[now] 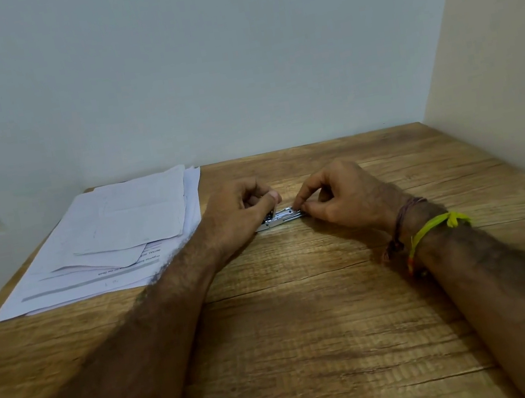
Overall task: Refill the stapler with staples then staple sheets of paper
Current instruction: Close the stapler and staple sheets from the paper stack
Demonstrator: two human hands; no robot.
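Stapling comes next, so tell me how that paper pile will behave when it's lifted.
The paper pile looks loose and unevenly stacked, so sheets would probably slide apart. Thin sheets likely sag if held by one edge. It overhangs the table corner, so a push might spill it.

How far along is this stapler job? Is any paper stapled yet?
Still at the refill. The stapler lies on the table, its metal staple channel showing. The left hand grips one end; the right hand pinches at the other, apparently seating staples. Whether they are fully in is too small to tell. The papers lie untouched to the left, so stapling is left.
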